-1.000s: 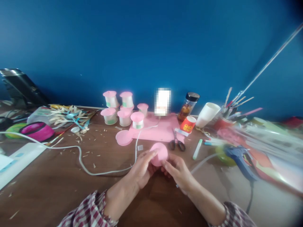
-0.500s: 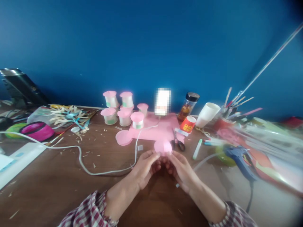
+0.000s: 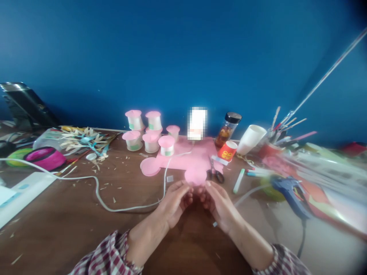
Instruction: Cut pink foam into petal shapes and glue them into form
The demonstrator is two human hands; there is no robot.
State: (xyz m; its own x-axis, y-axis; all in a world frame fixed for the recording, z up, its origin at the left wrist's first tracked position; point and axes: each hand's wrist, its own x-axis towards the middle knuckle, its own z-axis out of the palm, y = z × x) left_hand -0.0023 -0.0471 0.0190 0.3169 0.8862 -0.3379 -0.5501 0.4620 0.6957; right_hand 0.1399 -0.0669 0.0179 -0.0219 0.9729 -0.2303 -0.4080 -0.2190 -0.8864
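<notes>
Between my two hands is a round pink paper disc (image 3: pixel 195 175), pinched at its lower edge. My left hand (image 3: pixel 177 198) grips it from the left, thumb on top and fingers curled beneath. From the right, my right hand (image 3: pixel 216 198) closes on the same disc in the same way. Just beyond lies a pink paper sheet (image 3: pixel 186 158), with scissors (image 3: pixel 216 175) at its right edge. More pink discs (image 3: pixel 150 167) rest at the sheet's left corner. Behind them stand several paper cups (image 3: pixel 166 146) topped with pink discs, some stacked.
A white cable (image 3: pixel 123 210) winds across the brown table. To the right are a marker (image 3: pixel 239 181), a blue glue gun (image 3: pixel 291 194), a red paper cup (image 3: pixel 228 151), a white cup (image 3: pixel 251 139) and a lidded bottle (image 3: pixel 228 129). Pink tape-like ring (image 3: pixel 47 158) and wood shavings lie left.
The pink disc has shifted slightly left and now faces flatter, without the visible crease down its middle. Both hands have barely moved and still hold it.
</notes>
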